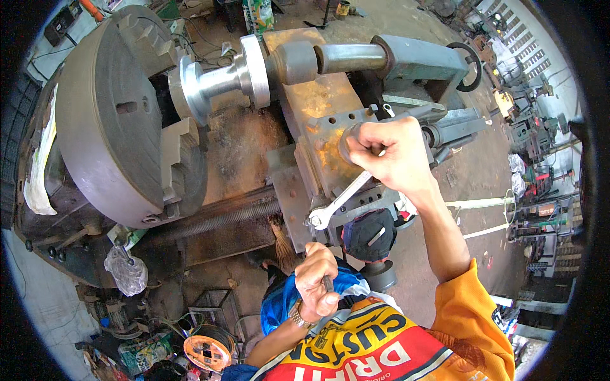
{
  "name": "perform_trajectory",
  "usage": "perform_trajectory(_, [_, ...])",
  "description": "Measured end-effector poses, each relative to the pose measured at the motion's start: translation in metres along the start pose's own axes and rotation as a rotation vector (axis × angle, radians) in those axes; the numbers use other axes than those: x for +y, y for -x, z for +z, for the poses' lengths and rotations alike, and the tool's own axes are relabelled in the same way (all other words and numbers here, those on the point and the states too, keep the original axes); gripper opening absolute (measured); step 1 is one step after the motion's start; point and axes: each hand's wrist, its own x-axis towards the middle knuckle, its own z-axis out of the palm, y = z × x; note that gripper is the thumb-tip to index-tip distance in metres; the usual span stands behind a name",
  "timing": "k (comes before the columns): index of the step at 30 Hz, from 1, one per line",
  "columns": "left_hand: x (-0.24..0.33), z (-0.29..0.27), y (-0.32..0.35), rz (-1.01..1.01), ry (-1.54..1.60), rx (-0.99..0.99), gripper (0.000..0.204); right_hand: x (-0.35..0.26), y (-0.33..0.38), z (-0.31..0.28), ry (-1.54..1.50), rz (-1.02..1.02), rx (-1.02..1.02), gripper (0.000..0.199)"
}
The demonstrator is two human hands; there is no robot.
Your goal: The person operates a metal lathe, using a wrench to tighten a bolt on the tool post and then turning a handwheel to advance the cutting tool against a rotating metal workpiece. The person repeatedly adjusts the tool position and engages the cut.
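Note:
A silver combination wrench (348, 193) slants down to the left over the lathe's carriage (318, 120). My right hand (395, 152) is closed around its upper part, beside a round dark post on the carriage. The wrench's lower end sits at a bolt on the carriage's near edge. Closer to my body, my left hand (314, 279) is curled around a short dark bar (328, 284); only its end shows, so I cannot tell its kind. A shiny spool-shaped metal workpiece (222, 79) lies between the big chuck (114, 120) and the tailstock (419, 60).
A long threaded lead screw (216, 222) runs along the lathe's near side. A dark cap-like cloth item (370, 235) rests right of the wrench's lower end. A clear plastic bag (126, 270) hangs at the lower left, above an orange cable reel (208, 353). Machines line the right wall.

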Motion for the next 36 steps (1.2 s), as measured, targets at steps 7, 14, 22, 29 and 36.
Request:
perform_trajectory(7, [0.001, 0.001, 0.000, -0.007, -0.016, -0.005, 0.065, 0.001, -0.054, 0.020, 0.028, -0.281, -0.263, 0.021])
perform_trajectory(14, [0.001, -0.003, 0.000, 0.001, -0.047, -0.072, 0.068, -0.004, -0.070, 0.037, 0.097, -0.176, -0.410, 0.015])
perform_trajectory(22, [0.002, 0.001, -0.001, 0.004, -0.076, -0.057, 0.070, -0.005, -0.095, 0.068, -0.138, -0.484, -0.541, 0.020])
perform_trajectory(29, [0.006, 0.004, -0.002, -0.014, -0.093, -0.075, 0.069, -0.023, -0.107, 0.091, -0.230, -0.766, -0.612, 0.020])
perform_trajectory(36, [0.005, 0.004, -0.002, 0.017, -0.110, -0.066, 0.070, -0.049, -0.087, 0.112, -0.331, -0.431, -0.466, 0.017])
